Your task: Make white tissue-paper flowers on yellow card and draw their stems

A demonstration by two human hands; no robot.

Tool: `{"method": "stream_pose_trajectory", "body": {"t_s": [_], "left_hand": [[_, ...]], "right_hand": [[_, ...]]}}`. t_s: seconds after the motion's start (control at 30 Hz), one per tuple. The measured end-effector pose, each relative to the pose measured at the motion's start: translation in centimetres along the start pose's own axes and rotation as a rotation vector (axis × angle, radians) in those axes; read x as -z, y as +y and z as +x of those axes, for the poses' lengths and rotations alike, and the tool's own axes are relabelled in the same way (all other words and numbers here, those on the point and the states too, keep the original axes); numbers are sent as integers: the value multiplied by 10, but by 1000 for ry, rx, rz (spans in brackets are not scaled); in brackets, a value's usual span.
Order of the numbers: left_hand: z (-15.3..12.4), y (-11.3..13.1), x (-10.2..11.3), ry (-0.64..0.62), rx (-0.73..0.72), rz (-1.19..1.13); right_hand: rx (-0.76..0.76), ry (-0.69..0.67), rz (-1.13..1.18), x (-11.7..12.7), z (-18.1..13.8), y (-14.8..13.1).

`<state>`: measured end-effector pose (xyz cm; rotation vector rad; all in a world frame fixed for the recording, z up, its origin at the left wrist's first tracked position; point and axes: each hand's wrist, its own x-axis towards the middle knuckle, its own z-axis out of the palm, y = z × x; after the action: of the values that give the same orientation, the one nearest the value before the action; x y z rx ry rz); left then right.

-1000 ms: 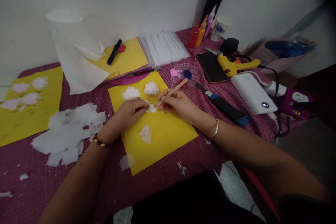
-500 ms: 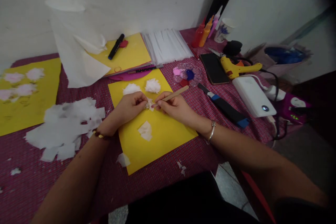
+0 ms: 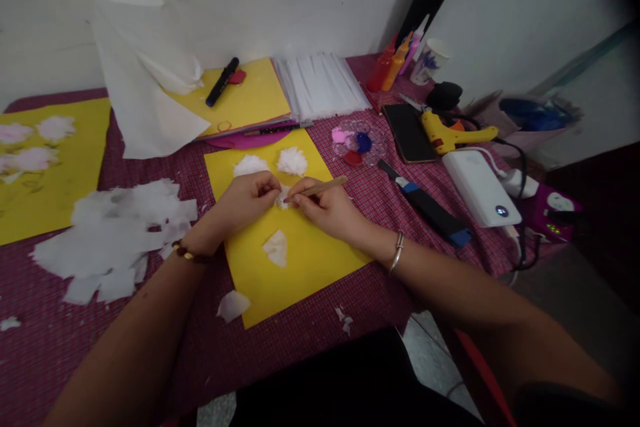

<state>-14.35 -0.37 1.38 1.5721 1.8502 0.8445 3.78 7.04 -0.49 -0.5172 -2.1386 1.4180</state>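
My left hand (image 3: 246,198) pinches a small crumpled white tissue piece (image 3: 283,197) on a yellow paper sheet (image 3: 300,260). My right hand (image 3: 325,208) grips a wooden stick (image 3: 320,188), whose tip touches that tissue piece. Just beyond my fingers two fluffy white tissue balls (image 3: 293,161) sit on the same sheet. A flat folded tissue piece (image 3: 277,247) lies on the sheet nearer to me.
A pile of white tissue scraps (image 3: 115,233) lies at left, beside another yellow sheet (image 3: 45,173) with pink-white puffs. Right of the sheet: a paint palette (image 3: 357,141), utility knife (image 3: 425,203), phone (image 3: 409,131), yellow glue gun (image 3: 450,133), white power bank (image 3: 480,187). Paint bottles (image 3: 390,68) stand by the wall.
The stick has tilted lower, its tip moving left onto the tissue piece. My left hand has shifted slightly toward the far side. The view has drifted a little.
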Motion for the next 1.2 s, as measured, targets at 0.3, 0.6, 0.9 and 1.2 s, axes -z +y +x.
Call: {"method": "stream_pose_trajectory", "body": {"t_s": [0.3,0.6,0.9,1.2], "left_hand": [[-2,-2,0,-6,34,-156],[-58,21,10,-165,122,231],[-69,39,-17,-196,86,489],[-69,46,1,-137,404,-405]], "right_hand": [[45,41,-40,-6,-1,2],[-261,207,496,12,1,-7],[-217,75,469,11,-4,-17],[-129,6,597,8,-12,-23]]}}
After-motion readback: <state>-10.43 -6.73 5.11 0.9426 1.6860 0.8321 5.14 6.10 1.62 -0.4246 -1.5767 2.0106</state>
